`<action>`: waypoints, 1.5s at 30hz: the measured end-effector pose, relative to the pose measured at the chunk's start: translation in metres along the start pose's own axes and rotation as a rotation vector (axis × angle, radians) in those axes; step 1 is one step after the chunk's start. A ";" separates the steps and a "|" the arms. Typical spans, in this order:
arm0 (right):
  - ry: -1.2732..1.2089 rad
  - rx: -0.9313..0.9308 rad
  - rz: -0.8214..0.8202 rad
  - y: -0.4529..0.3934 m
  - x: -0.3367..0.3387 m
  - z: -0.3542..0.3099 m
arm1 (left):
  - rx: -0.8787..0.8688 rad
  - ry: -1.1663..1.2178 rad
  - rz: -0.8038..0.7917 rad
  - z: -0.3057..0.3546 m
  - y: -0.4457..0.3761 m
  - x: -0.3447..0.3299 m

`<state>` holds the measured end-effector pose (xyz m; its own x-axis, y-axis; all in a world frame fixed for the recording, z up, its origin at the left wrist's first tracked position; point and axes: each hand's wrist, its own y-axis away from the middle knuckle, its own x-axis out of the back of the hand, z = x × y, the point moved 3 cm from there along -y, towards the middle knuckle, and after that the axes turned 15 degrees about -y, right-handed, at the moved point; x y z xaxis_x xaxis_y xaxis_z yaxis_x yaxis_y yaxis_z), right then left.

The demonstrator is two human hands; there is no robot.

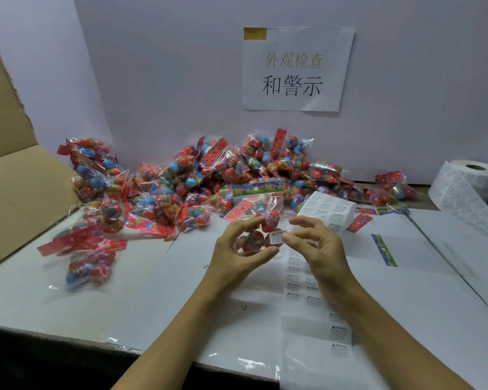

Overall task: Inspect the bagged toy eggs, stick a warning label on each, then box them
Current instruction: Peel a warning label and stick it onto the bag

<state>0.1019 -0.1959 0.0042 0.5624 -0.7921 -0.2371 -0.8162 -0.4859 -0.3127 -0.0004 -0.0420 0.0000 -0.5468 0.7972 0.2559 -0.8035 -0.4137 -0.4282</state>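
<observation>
Dozens of bags (pixel 209 178) lay unlabelled against the wall; 1 bag (pixel 261 229) sat gripped in the left hand (pixel 237 249), the right hand (pixel 310 243) pinching a warning label (pixel 276 237) onto it. The box (pixel 20 187) waited left.
</observation>
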 end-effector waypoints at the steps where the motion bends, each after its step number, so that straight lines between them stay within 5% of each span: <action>1: 0.010 0.003 -0.003 0.001 -0.001 0.000 | -0.005 -0.006 0.002 0.000 0.000 0.000; 15: 0.032 0.008 0.002 0.001 -0.002 0.000 | -0.019 -0.024 0.062 -0.001 -0.002 0.000; 22: 0.174 0.146 0.214 0.001 0.002 -0.005 | -0.049 -0.080 0.063 0.000 -0.002 -0.001; 31: 0.214 0.006 0.022 0.002 -0.009 0.004 | -0.019 0.037 0.100 0.006 0.000 -0.001; 45: 0.064 -0.056 0.059 0.000 -0.006 0.009 | -0.016 0.020 0.090 -0.003 -0.002 -0.002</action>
<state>0.0996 -0.1877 -0.0024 0.5050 -0.8411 -0.1938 -0.8548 -0.4561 -0.2475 0.0026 -0.0419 -0.0022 -0.6117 0.7657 0.1988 -0.7475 -0.4771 -0.4622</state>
